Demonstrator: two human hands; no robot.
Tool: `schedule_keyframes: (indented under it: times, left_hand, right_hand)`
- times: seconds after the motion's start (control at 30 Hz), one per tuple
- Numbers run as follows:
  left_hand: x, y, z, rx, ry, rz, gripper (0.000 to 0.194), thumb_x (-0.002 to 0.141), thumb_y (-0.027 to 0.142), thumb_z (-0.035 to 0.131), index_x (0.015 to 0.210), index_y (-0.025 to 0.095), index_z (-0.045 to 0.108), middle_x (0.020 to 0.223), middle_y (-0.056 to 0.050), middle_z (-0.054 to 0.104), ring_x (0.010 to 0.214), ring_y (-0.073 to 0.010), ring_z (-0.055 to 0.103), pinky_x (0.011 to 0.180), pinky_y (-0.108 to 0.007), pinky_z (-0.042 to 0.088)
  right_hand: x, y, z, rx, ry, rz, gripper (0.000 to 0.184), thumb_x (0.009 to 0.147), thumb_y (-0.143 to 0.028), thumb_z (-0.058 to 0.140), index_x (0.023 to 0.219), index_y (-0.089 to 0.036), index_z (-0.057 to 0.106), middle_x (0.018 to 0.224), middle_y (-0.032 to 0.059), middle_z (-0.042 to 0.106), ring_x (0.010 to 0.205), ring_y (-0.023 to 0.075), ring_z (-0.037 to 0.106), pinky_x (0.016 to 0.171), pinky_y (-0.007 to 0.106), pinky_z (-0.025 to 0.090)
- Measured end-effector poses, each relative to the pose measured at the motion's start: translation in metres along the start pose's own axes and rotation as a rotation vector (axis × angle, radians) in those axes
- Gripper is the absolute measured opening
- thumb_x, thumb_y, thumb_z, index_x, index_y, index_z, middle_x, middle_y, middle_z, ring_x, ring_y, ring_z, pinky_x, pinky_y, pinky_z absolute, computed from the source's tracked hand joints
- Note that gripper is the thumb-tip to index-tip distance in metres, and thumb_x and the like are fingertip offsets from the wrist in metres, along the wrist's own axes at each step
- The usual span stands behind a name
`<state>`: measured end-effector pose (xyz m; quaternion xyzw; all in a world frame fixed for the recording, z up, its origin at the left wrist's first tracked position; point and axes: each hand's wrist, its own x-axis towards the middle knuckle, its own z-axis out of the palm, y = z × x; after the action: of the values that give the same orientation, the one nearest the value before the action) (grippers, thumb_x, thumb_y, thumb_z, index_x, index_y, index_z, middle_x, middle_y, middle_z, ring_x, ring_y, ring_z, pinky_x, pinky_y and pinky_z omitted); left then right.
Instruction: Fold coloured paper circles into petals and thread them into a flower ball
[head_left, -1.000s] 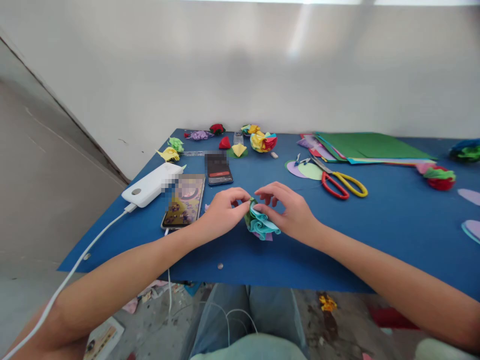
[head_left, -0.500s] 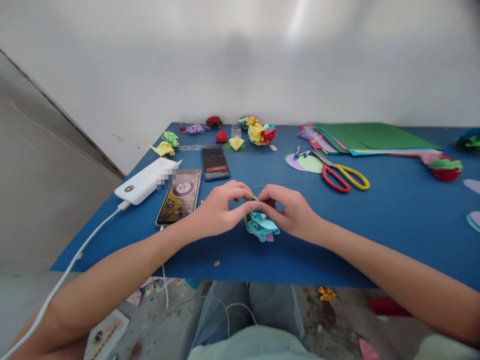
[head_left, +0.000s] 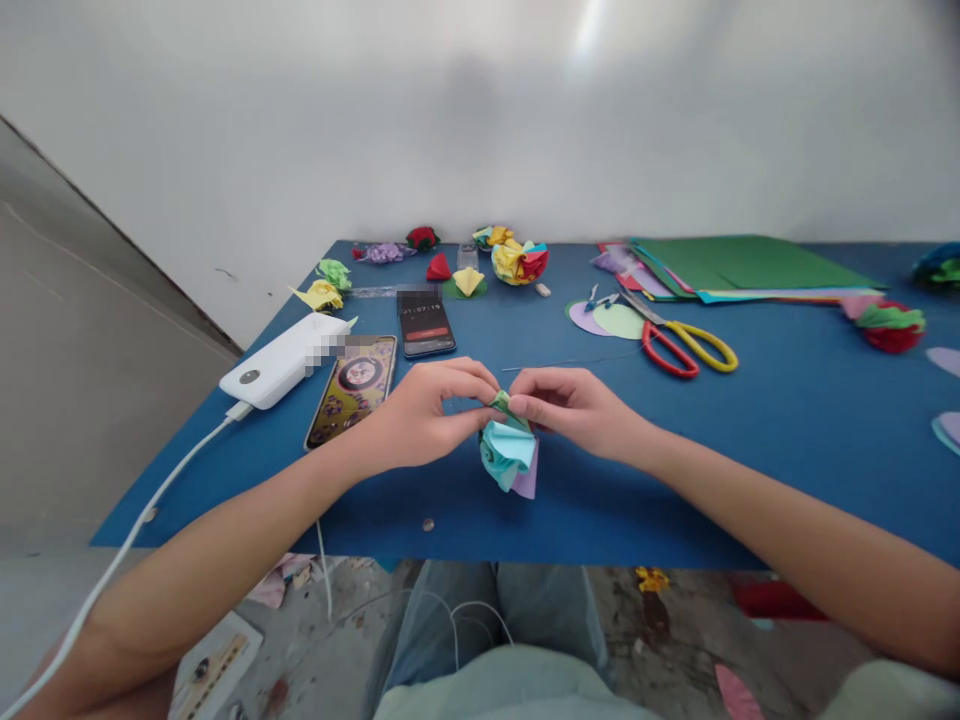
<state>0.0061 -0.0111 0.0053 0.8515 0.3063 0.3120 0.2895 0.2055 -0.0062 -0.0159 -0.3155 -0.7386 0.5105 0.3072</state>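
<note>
Holds the turquoise paper flower (head_left: 506,452) above the bench (head_left: 615,510), left of the scissors (head_left: 681,350) and nearer than them. Grasps its green part between fingers and thumb of the left hand (head_left: 424,415). Touches the same part with bent fingers of the right hand (head_left: 576,412), on the side toward the scissors; cannot tell whether pinching it too. Has green sheets (head_left: 757,265) behind the scissors, a pale green oval (head_left: 616,321) just left of them.
</note>
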Motion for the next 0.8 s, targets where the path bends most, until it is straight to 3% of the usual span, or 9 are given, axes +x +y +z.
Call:
schedule_keyframes:
  times: [0.27,0.53,0.7,0.8]
  left_hand:
    - [0.000,-0.001,0.004,-0.007,0.004,-0.020,0.012,0.080,0.019,0.054,0.077,0.016,0.066,0.084,-0.004,0.062,0.075,-0.0126,0.057,0.070,-0.024,0.045]
    - [-0.001,0.000,0.006,0.044,0.000,-0.041,0.015,0.079,0.020,0.054,0.068,0.015,0.063,0.079,-0.003,0.062,0.072,-0.0125,0.057,0.069,-0.024,0.044]
    - [-0.001,0.001,0.007,0.057,-0.035,-0.040,0.017,0.083,0.020,0.050,0.074,0.013,0.062,0.083,-0.005,0.062,0.076,-0.0129,0.055,0.070,-0.024,0.044]
    - [-0.002,0.002,0.010,0.048,0.005,-0.052,0.012,0.082,0.017,0.051,0.080,0.013,0.062,0.086,-0.005,0.061,0.077,-0.0123,0.055,0.070,-0.024,0.044]
  right_hand:
    - [-0.007,0.004,0.005,-0.644,0.158,-0.354,0.018,0.091,-0.025,0.038,0.077,-0.019,0.049,0.076,0.0020,0.055,0.067,0.0104,0.049,0.063,0.022,0.039]
    - [-0.011,0.002,0.001,-0.818,0.057,-0.391,0.015,0.089,-0.030,0.044,0.087,-0.019,0.054,0.077,0.0027,0.058,0.067,0.0112,0.052,0.060,0.022,0.039]
    - [-0.012,0.004,0.000,-0.771,0.137,-0.405,0.013,0.088,-0.027,0.048,0.084,-0.019,0.057,0.076,0.0009,0.060,0.066,0.0093,0.052,0.060,0.020,0.039]
    - [-0.011,0.005,0.001,-0.776,0.198,-0.397,0.013,0.088,-0.024,0.046,0.084,-0.018,0.056,0.078,0.0015,0.060,0.065,0.0089,0.052,0.060,0.019,0.039]
